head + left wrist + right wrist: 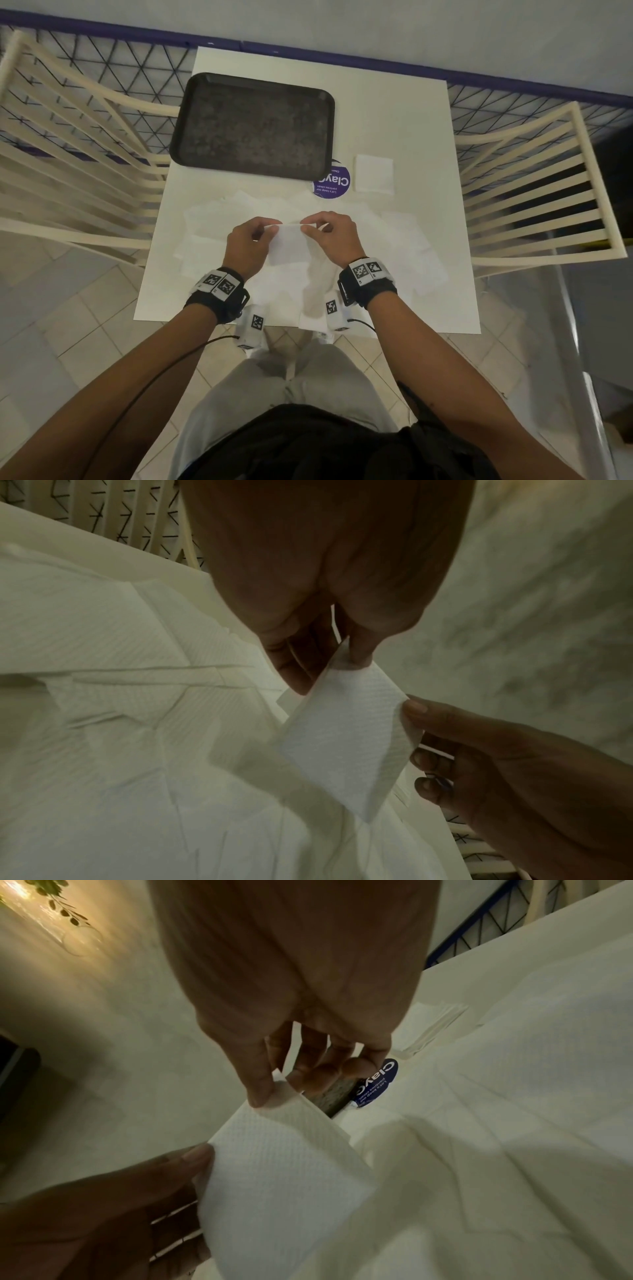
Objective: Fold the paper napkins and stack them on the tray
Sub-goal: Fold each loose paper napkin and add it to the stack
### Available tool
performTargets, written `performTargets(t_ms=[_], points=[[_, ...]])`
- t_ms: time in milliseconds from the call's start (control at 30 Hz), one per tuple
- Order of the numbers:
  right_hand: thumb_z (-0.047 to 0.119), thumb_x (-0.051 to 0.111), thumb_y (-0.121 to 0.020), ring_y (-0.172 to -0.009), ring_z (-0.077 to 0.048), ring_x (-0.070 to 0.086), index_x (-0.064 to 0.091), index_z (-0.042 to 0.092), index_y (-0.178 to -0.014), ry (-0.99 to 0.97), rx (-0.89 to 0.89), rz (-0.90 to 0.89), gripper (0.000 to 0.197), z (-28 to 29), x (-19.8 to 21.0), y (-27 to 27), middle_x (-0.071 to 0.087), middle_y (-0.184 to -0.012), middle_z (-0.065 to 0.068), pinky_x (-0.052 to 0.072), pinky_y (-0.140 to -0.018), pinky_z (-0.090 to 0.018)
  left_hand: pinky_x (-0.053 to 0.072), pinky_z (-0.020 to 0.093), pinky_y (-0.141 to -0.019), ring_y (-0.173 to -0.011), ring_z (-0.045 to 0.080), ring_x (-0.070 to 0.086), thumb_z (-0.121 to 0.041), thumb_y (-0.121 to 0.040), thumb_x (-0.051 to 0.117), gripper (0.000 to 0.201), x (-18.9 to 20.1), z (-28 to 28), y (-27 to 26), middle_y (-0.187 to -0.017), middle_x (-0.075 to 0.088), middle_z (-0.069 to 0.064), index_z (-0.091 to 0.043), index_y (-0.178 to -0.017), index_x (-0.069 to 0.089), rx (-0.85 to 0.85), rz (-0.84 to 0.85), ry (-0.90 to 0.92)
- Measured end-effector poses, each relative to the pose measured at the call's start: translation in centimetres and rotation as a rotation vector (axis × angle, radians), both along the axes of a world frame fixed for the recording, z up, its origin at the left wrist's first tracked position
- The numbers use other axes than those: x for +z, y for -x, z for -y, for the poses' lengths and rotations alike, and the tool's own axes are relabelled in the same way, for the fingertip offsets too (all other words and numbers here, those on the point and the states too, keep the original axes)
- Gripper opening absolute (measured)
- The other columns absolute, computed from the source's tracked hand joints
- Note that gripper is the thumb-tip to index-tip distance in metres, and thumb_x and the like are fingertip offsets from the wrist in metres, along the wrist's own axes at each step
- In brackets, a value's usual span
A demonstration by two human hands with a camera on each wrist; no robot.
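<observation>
- So far, we have one folded napkin lying on the bench just right of the tray, not on it; the tray itself holds nothing.
- We hold another napkin above the pile; our left hand pinches its far left corner, our right hand its far right corner; both grips are narrow, thumb against finger.
- We judge the task barely begun; this fold is unfinished, the loose pile remains, nothing is stacked.
</observation>
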State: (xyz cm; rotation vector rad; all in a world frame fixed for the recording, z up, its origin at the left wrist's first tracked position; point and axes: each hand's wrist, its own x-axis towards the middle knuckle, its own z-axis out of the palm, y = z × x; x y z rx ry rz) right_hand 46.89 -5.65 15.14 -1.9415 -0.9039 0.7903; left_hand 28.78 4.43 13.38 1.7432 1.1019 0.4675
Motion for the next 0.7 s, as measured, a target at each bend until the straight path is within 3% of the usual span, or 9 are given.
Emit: performTargets(t_ms=[67,133,233,333,433,533,700], points=[[0.026,0.078,-0.085,-0.08,-0.004,0.057,0.079,0.025,-0.095,0.008,-0.004,0.044,0.01,0.0,-0.1,-0.1,0.063,-0.089,0.008,0.044,-0.075,-0.015,0.057,0.031,-0.077,-0.082,0.012,0.066,-0.024,-0.1,0.063,0.014,0.1,0.0,0.0,-0.091,0.073,-0.012,-0.022,-0.099,0.076,0.006,-0.006,-0.037],[0.031,0.079,-0.083,-0.084,-0.004,0.054,0.078,0.03,-0.094,0.021,-0.005,0.087,0.01,-0.1,-0.3,-0.2,0.06,-0.091,0.007,0.044,-0.082,-0.022,0.054,0.023,-0.077,-0.087,0.014,0.065,-0.024,-0.1,0.063,0.013,0.1,0.0,-0.1,-0.1,0.074,-0.006,-0.022,-0.098,0.075,0.015,-0.025,-0.076],[0.048,0.077,-0.081,-0.104,-0.013,0.048,0.076,0.039,-0.095,0.093,0.047,0.182,0.017,-0.6,-0.1,0.1,0.062,-0.107,0.007,0.041,-0.096,-0.039,0.043,0.008,-0.075,-0.089,0.015,0.062,-0.027,-0.099,0.065,0.014,0.0,0.0,-0.2,-0.106,0.066,0.001,-0.021,-0.101,0.077,0.016,-0.059,-0.118],[0.055,0.075,-0.08,-0.116,-0.016,0.041,0.075,0.041,-0.097,0.152,0.107,0.233,0.022,-1.2,0.9,0.9,0.059,-0.119,0.011,0.029,-0.094,-0.04,0.04,0.004,-0.074,-0.085,0.013,0.061,-0.031,-0.097,0.069,0.013,0.1,0.1,-0.5,-0.106,0.06,0.002,-0.023,-0.1,0.078,-0.002,-0.054,-0.112],[0.053,0.072,-0.083,-0.108,-0.014,0.05,0.072,0.04,-0.086,0.162,0.117,0.271,0.013,-1.8,1.6,1.6,0.063,-0.112,0.014,0.025,-0.087,-0.04,0.038,0.001,-0.071,-0.084,0.006,0.059,-0.03,-0.096,0.072,0.008,0.4,0.2,-0.7,-0.106,0.058,0.0,-0.024,-0.098,0.077,-0.012,-0.025,-0.121],[0.05,0.07,-0.087,-0.093,-0.007,0.057,0.069,0.039,-0.082,0.179,0.113,0.223,0.012,-1.9,2.1,1.6,0.067,-0.101,0.017,0.023,-0.083,-0.038,0.038,0.003,-0.07,-0.09,0.011,0.061,-0.025,-0.097,0.069,0.01,0.6,0.1,-0.7,-0.105,0.064,-0.001,-0.017,-0.097,0.076,0.006,-0.003,-0.17],[0.037,0.068,-0.091,-0.088,-0.009,0.06,0.07,0.036,-0.083,0.188,0.039,0.121,0.008,-0.9,2.3,-0.4,0.068,-0.082,0.021,0.032,-0.096,-0.041,0.045,0.012,-0.073,-0.092,0.017,0.065,-0.02,-0.102,0.06,0.012,0.6,-0.2,-0.1,-0.097,0.072,-0.004,-0.013,-0.096,0.067,0.058,0.032,-0.097]])
